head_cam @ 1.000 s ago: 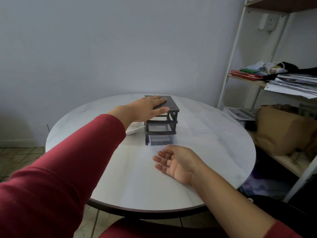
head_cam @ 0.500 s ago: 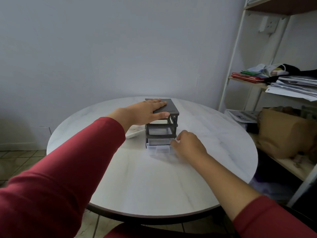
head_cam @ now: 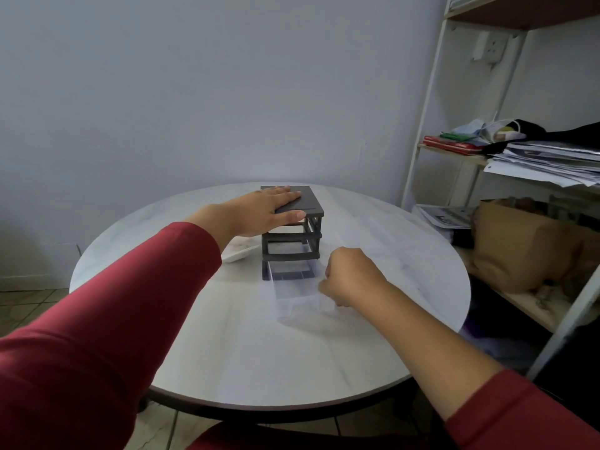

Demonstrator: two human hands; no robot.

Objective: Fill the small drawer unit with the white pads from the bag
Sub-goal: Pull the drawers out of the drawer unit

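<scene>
1. The drawer unit [head_cam: 308, 206], a dark frame, stands mid-table [head_cam: 259, 358].
2. Its clear bottom drawer [head_cam: 297, 298] sticks far out toward the person, and the table shows through its floor.
3. The right hand [head_cam: 352, 277] grips the drawer's front right corner, fingers curled.
4. The left hand [head_cam: 259, 212] lies flat on the unit's top.
5. A white bag [head_cam: 238, 253] lies just left of the unit, its contents unclear.

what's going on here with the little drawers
A person in red sleeves is working at a round white table. The left hand rests flat on top of the small dark grey drawer unit. The right hand grips the front of its clear bottom drawer, which sits slid well out toward the person. It looks empty. A white bag lies beside the unit.
</scene>
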